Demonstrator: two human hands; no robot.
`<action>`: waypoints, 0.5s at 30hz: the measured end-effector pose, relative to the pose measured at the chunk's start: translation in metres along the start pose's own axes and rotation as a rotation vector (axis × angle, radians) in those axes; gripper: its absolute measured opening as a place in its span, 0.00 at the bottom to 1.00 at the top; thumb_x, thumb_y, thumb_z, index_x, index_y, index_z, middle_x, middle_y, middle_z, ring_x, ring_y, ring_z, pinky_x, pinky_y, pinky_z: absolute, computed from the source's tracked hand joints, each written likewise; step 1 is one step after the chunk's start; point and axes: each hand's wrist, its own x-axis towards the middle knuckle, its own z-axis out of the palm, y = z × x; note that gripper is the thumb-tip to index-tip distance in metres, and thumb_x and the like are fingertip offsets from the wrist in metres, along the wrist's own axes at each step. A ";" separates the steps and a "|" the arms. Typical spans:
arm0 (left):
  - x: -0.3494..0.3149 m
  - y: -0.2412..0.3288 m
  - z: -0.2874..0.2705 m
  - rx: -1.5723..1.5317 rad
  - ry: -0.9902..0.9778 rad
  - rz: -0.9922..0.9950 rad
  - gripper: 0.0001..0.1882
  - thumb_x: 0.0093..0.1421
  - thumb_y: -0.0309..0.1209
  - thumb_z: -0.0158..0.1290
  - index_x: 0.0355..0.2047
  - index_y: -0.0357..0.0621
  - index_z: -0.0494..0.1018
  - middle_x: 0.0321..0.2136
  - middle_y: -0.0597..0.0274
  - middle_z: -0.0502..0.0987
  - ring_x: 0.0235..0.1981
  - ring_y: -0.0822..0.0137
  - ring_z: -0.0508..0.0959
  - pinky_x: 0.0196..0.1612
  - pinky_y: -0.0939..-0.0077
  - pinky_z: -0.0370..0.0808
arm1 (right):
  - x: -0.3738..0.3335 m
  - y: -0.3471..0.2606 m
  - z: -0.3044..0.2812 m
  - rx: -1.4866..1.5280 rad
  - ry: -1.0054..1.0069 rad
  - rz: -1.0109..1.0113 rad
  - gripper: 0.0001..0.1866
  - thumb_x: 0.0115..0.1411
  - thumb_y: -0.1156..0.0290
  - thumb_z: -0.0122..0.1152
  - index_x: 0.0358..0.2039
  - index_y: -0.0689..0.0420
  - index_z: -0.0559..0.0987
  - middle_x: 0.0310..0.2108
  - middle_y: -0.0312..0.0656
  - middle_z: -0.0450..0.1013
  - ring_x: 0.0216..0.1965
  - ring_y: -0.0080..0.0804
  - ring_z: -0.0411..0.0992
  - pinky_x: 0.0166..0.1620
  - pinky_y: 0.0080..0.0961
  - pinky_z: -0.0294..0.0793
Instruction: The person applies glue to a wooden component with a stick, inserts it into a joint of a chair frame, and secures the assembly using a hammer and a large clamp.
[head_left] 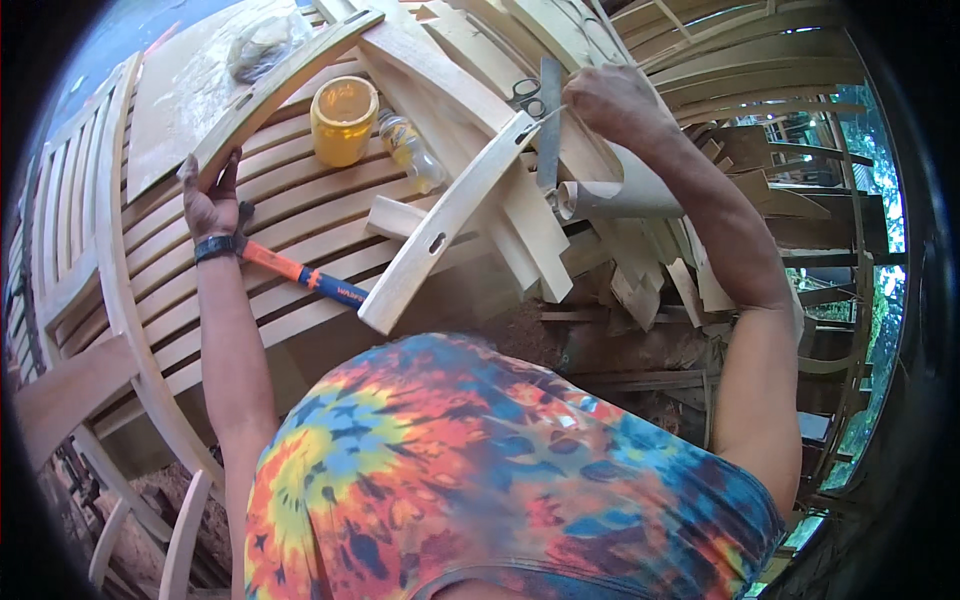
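Left hand (pixel 212 205) is pressing down on the end of a curved wooden slat (pixel 280 90), fingers spread flat over it, nothing pinched. A hammer (pixel 300 272) with an orange and blue handle is lying just beside that wrist on the slatted tabletop (pixel 300 200).

Right hand (pixel 615 100) is reaching up over the pile of wood pieces, fingers pressed together, apparently pinching something thin near a metal file (pixel 549 120); what exactly, I cannot tell. Scissors (pixel 527 95) are lying just left of this grip.

A slotted curved piece (pixel 440 225) is resting between both hands. A yellow jar (pixel 343 120) and a small bottle (pixel 410 150) are standing beyond it.

Judgement: picking a tool or part; next calls for a firm hold.
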 end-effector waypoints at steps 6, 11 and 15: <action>-0.005 -0.002 0.004 0.029 -0.004 0.002 0.29 0.63 0.35 0.60 0.55 0.28 0.62 0.50 0.30 0.72 0.48 0.34 0.78 0.48 0.59 0.87 | 0.010 -0.005 0.029 -0.002 -0.032 -0.009 0.10 0.58 0.72 0.54 0.26 0.53 0.84 0.29 0.44 0.81 0.34 0.42 0.82 0.38 0.39 0.80; -0.004 0.000 0.001 0.015 -0.042 0.008 0.30 0.63 0.35 0.61 0.55 0.28 0.61 0.50 0.30 0.72 0.48 0.33 0.79 0.48 0.60 0.87 | 0.019 -0.012 0.037 0.020 -0.049 -0.042 0.09 0.57 0.72 0.56 0.27 0.56 0.85 0.28 0.46 0.81 0.34 0.41 0.82 0.37 0.38 0.80; -0.004 -0.003 0.003 0.017 -0.040 0.021 0.31 0.62 0.34 0.61 0.55 0.26 0.61 0.51 0.31 0.72 0.48 0.34 0.78 0.49 0.61 0.86 | 0.011 -0.025 0.034 0.034 -0.113 -0.061 0.08 0.55 0.72 0.58 0.26 0.57 0.85 0.27 0.46 0.81 0.35 0.41 0.82 0.36 0.38 0.80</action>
